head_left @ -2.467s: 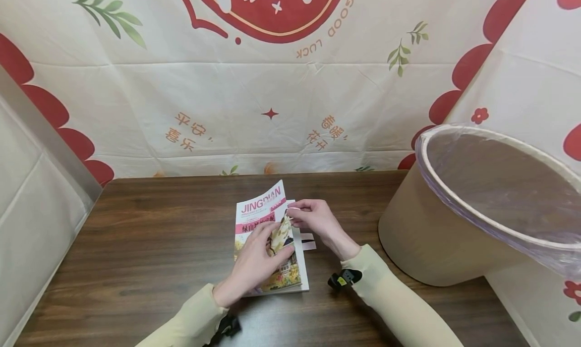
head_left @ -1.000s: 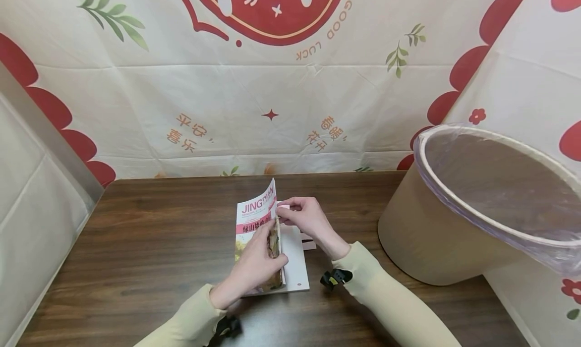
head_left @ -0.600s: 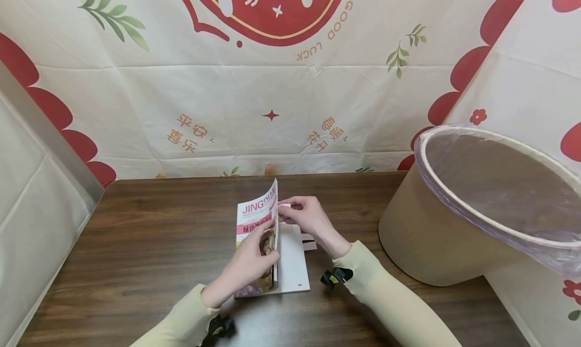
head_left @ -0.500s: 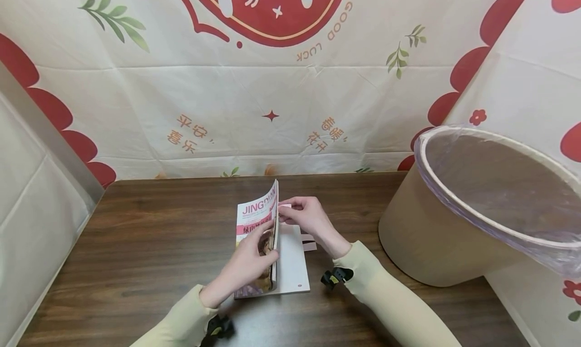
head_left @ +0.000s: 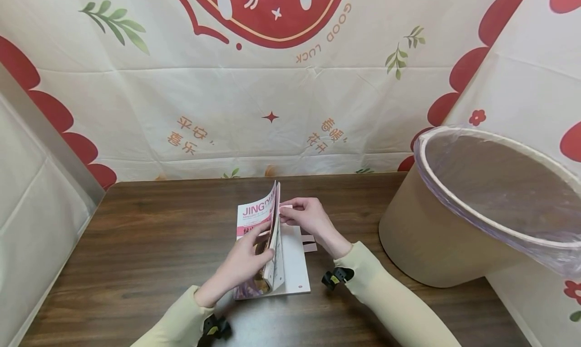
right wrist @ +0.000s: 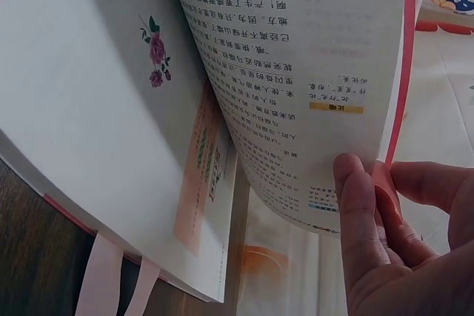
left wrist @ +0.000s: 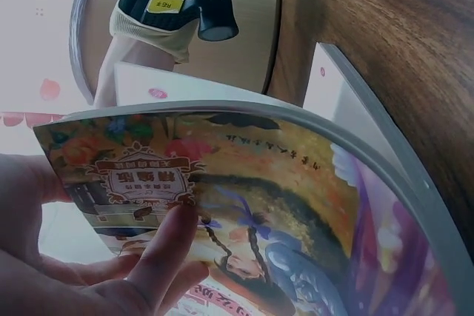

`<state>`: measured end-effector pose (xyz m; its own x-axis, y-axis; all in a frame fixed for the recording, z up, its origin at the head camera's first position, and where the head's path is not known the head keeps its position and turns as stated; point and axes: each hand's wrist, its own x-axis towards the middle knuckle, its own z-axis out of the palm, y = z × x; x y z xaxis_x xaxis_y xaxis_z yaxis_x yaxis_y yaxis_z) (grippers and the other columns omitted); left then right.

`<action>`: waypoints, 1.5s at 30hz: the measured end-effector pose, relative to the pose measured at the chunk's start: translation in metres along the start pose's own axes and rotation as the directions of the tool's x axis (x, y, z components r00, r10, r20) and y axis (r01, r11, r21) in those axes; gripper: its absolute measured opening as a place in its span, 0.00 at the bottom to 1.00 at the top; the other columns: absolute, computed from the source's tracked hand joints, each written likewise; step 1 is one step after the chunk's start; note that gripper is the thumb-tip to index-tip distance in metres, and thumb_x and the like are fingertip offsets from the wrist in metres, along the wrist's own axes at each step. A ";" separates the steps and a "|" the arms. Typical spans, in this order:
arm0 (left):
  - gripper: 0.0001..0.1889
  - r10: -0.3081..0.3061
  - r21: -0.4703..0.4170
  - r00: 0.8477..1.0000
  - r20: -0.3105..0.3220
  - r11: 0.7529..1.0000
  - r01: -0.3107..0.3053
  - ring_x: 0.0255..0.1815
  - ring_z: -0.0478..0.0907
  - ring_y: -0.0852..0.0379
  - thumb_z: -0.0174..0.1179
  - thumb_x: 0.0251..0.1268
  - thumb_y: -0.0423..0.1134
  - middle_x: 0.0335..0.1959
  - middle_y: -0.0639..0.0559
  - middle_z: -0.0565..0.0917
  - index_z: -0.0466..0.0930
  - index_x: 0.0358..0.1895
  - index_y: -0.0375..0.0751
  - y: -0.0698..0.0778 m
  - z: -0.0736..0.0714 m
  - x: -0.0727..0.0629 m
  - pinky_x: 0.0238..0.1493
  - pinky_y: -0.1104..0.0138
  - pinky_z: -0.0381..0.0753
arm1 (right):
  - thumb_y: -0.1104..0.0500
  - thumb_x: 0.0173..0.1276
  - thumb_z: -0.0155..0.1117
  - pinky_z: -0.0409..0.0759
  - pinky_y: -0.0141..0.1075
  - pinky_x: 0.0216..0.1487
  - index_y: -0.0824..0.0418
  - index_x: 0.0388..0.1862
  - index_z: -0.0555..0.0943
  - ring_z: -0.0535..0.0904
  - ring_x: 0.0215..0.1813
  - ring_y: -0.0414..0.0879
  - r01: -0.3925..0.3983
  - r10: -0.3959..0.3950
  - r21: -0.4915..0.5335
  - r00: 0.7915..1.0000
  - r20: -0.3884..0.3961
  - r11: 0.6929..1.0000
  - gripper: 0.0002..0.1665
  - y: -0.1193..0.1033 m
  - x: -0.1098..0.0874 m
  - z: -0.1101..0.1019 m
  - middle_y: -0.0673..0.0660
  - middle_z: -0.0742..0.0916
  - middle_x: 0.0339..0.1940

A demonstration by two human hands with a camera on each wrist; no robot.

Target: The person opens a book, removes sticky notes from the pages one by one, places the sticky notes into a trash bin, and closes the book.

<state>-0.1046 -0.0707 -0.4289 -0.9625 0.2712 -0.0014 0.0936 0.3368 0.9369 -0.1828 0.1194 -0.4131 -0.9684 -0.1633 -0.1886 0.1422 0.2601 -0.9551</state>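
Tabletop (head_left: 272, 323) catches glare; left wrist view looks hazy.

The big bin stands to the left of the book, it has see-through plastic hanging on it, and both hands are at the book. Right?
Almost! The big bin stands to the right of the book, as the head view shows. See-through plastic does hang on it, and the left hand and right hand are at the book.

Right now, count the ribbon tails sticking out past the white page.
2: the nearer tail and the farther tail, side by side at the right edge of the white page. More may be hidden.
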 end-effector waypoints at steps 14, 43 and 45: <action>0.33 -0.044 -0.031 0.999 0.017 0.999 0.045 0.68 0.81 0.33 0.57 0.63 0.25 0.69 0.30 0.80 0.70 0.75 0.32 -0.002 -0.012 0.001 0.59 0.50 0.88 | 0.62 0.73 0.67 0.91 0.34 0.44 0.68 0.56 0.87 0.90 0.34 0.39 -0.024 0.023 -0.021 1.000 -0.009 0.999 0.17 0.006 0.001 -0.004 0.63 0.94 0.41; 0.33 -0.142 -0.120 0.986 0.086 0.981 0.151 0.45 0.88 0.52 0.56 0.77 0.32 0.69 0.29 0.78 0.58 0.82 0.34 -0.027 -0.075 -0.019 0.44 0.68 0.89 | 0.64 0.70 0.68 0.91 0.38 0.43 0.69 0.55 0.87 0.87 0.31 0.39 -0.038 0.032 -0.098 0.997 -0.068 0.994 0.16 0.034 -0.001 -0.018 0.62 0.93 0.37; 0.33 -0.143 -0.118 0.986 0.084 0.981 0.153 0.45 0.88 0.52 0.56 0.77 0.32 0.69 0.29 0.78 0.58 0.82 0.34 -0.027 -0.076 -0.020 0.43 0.69 0.88 | 0.64 0.71 0.68 0.91 0.38 0.43 0.69 0.55 0.87 0.87 0.32 0.39 -0.037 0.030 -0.103 0.997 -0.067 0.994 0.16 0.035 -0.001 -0.019 0.63 0.93 0.38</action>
<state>-0.1077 -0.1541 -0.4274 -0.9413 0.2946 -0.1649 -0.0851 0.2658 0.9603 -0.1810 0.1463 -0.4417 -0.9752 -0.0916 -0.2013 0.1557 0.3623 -0.9190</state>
